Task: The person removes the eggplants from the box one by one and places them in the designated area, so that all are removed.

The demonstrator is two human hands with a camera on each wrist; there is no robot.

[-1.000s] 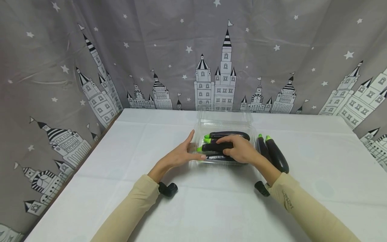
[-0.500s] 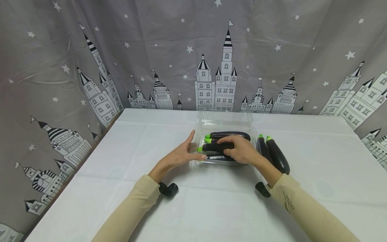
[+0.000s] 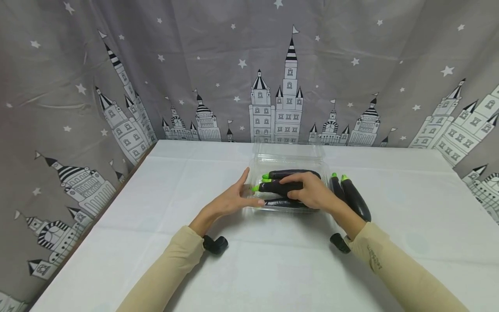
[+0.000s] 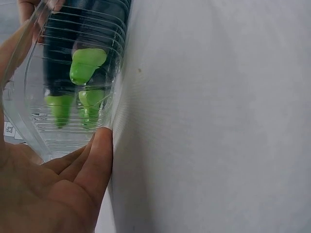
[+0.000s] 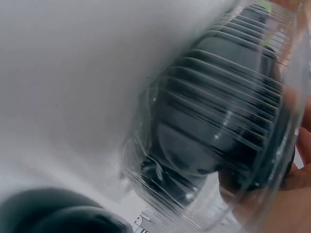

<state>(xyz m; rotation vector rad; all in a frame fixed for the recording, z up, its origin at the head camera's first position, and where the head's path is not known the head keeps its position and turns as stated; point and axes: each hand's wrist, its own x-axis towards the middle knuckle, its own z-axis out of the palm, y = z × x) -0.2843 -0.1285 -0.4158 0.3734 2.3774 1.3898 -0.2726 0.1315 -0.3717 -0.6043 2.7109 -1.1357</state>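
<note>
In the head view a clear plastic clamshell box [image 3: 287, 209] holds several dark eggplants with bright green stem ends. My right hand [image 3: 313, 191] reaches in from the right and pinches one eggplant [image 3: 273, 187] between thumb and fingers, over the others. Behind it lies another eggplant [image 3: 294, 173], and a glossy eggplant [image 3: 281, 203] lies along the front wall. My left hand [image 3: 230, 200] spreads round the box's left front corner, thumb along the front rim. In the left wrist view its straight fingers [image 4: 97, 160] touch the end wall, below the green stem ends [image 4: 88, 65].
The box's clear lid [image 3: 289, 151] stands folded back towards the grey castle-print curtain [image 3: 218, 52]. Right of the box, two more eggplants lie on the white table: a plump eggplant [image 3: 356, 200] and a slimmer eggplant [image 3: 336, 187]. Black wrist cameras sit below both wrists.
The pinched eggplant has shifted slightly up and back in the box, covering more of the one behind it. My right hand has moved slightly with it; my left hand stays put.
</note>
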